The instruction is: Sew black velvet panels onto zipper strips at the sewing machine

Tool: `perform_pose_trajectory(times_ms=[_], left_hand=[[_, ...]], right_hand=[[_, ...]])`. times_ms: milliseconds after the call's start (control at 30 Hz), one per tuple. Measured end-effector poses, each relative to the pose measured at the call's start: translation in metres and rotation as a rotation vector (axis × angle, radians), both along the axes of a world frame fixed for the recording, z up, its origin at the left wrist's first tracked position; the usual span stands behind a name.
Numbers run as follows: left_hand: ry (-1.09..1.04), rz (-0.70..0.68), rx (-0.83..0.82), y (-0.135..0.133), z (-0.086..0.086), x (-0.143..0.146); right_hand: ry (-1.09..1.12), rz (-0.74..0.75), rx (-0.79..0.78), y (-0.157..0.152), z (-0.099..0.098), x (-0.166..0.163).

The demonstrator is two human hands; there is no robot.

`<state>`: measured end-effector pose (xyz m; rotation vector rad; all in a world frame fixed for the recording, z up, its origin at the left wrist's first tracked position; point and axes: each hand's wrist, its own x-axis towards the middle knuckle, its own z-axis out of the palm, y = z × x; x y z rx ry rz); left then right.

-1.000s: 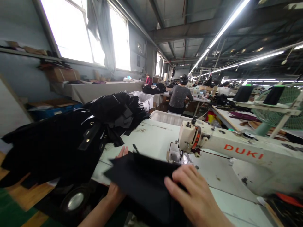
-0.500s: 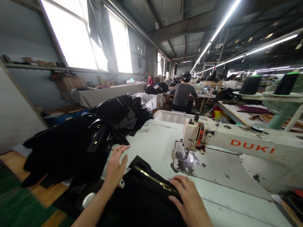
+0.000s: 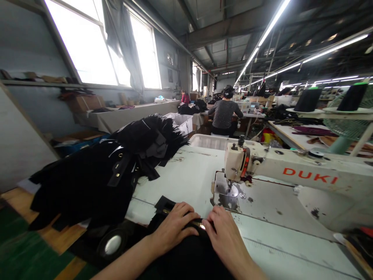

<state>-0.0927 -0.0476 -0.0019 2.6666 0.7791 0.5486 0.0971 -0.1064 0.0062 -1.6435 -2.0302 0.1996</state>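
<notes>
A black fabric piece [image 3: 186, 252] with a brass zipper [image 3: 198, 224] lies at the table's [image 3: 189, 179] near edge, under both hands. The left hand [image 3: 175, 227] curls over the zipper; the right hand [image 3: 225, 237] presses flat beside it. The Duki sewing machine [image 3: 291, 175] stands just beyond.

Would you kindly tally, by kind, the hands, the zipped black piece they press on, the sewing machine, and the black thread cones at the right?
Hands: 2, left hand and right hand
Black fabric piece with zipper: 1
Sewing machine: 1
Black thread cones: 2, and
Total: 6
</notes>
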Motion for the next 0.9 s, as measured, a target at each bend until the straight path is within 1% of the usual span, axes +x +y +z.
perform_pose_trajectory(times_ms=[100,200,233,300,367,400,467,533,600,667,733,800,833,900], left_hand=[[-0.001,-0.037,-0.001,-0.007,0.014,0.001],[-0.007,-0.07,-0.015,-0.012,0.037,-0.01],[-0.003,-0.077,-0.052,-0.013,0.045,-0.015],[0.035,-0.077,-0.186,-0.017,0.058,-0.024],[0.063,-0.036,-0.309,-0.024,0.063,-0.024],[0.049,-0.008,-0.339,-0.029,0.063,-0.02],[-0.051,0.02,-0.364,-0.04,0.057,-0.004],[-0.194,-0.006,-0.417,-0.051,0.048,0.015],[-0.31,-0.016,-0.47,-0.059,0.039,0.032],[-0.391,0.019,-0.455,-0.064,0.033,0.043],[-0.454,0.049,-0.388,-0.065,0.031,0.046],[-0.518,0.059,-0.349,-0.064,0.032,0.046],[-0.545,0.064,-0.351,-0.063,0.033,0.046],[-0.576,0.08,-0.373,-0.061,0.035,0.046]], right_hand=[[0.047,0.029,-0.099,-0.005,0.017,0.018],[0.12,0.071,-0.206,-0.021,0.034,0.048],[0.17,0.086,-0.259,-0.027,0.039,0.058],[0.288,0.11,-0.362,-0.039,0.047,0.07],[0.376,0.127,-0.422,-0.045,0.05,0.071],[0.405,0.131,-0.433,-0.047,0.051,0.068],[0.441,0.149,-0.432,-0.046,0.05,0.059],[0.446,0.158,-0.383,-0.044,0.048,0.049],[0.427,0.161,-0.298,-0.044,0.049,0.043],[0.424,0.177,-0.233,-0.046,0.053,0.044],[0.426,0.175,-0.15,-0.049,0.056,0.051],[0.352,0.151,0.029,-0.054,0.055,0.064],[0.278,0.148,0.154,-0.056,0.051,0.07],[0.151,0.209,0.31,-0.058,0.04,0.08]])
